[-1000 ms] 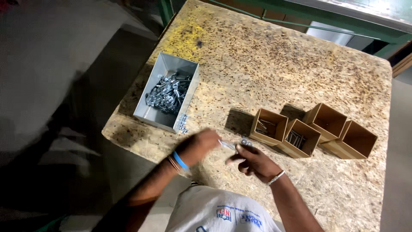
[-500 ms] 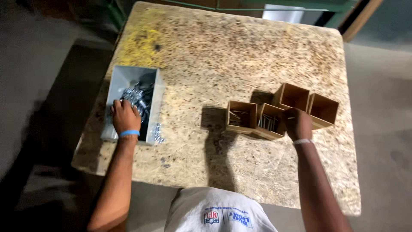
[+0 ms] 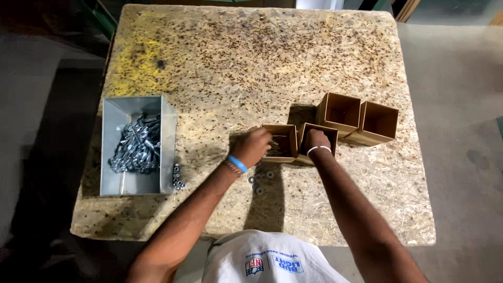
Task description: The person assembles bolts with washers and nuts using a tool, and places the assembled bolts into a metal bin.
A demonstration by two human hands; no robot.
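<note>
**Left hand crosses from the bin to the boxes**

Half a second ago the left hand [image 3: 253, 148] was over the grey metal bin [image 3: 111, 149]; now it has swung across to the first small cardboard box [image 3: 280, 142], fingers bunched at the box's rim, probably pinching a fastener, though I cannot tell what is between them.

Largest first: the chipboard table [image 3: 251, 68] fills the view. At nine o'clock sits the bin, heaped with bolts [image 3: 137, 149], a few spilled just beside its lower right corner. Right of centre, four open brown boxes run toward two o'clock, close enough for either hand to reach. The right hand [image 3: 316, 142] dips into the second box [image 3: 320, 137], its fingers hidden. Smallest, several loose washers [image 3: 260, 178] lie at six o'clock from the left hand.
</note>
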